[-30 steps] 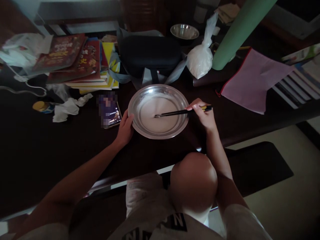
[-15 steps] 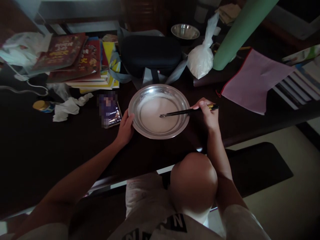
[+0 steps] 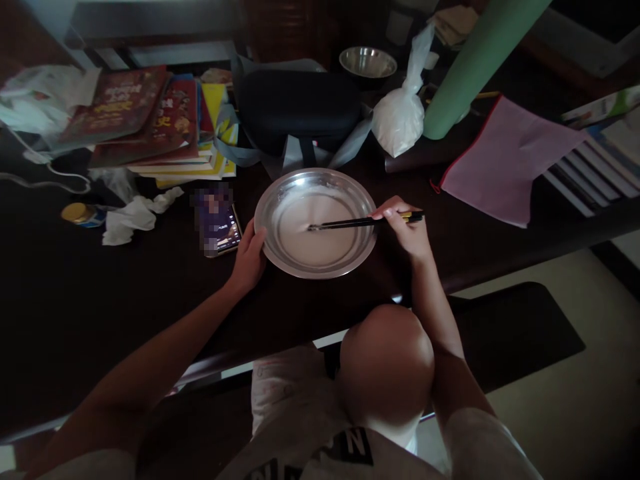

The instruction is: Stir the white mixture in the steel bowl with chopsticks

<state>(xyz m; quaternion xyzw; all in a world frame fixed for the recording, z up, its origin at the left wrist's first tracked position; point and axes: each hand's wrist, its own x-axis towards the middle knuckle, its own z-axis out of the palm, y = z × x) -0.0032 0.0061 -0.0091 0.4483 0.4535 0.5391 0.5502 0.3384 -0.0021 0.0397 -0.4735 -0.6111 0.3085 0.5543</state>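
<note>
A shiny metal basin (image 3: 320, 269) rests on the dark table in front of me, with a pale, milky liquid (image 3: 320, 247) in it. My left hand (image 3: 249, 257) grips the basin's left rim, thumb near the edge and the other fingers against the outer wall. In my right hand (image 3: 407, 230) is a pair of black chopsticks (image 3: 350, 223) with gold bands near the top. They slant leftward over the right rim, and their tips are in the liquid near the middle of the basin.
Left of the basin lie a lit phone (image 3: 220, 223), crumpled tissues (image 3: 135, 217) and a small yellow-lidded jar (image 3: 83, 213). Stacked books (image 3: 135, 120), a black case (image 3: 300, 103), a tied bag of white powder (image 3: 399, 123), a green post (image 3: 480, 73) and a pink pouch (image 3: 505, 163) stand beyond.
My right hand has shifted left, and the chopstick tips have moved left through the liquid. My left hand keeps its grip on the basin's rim.
</note>
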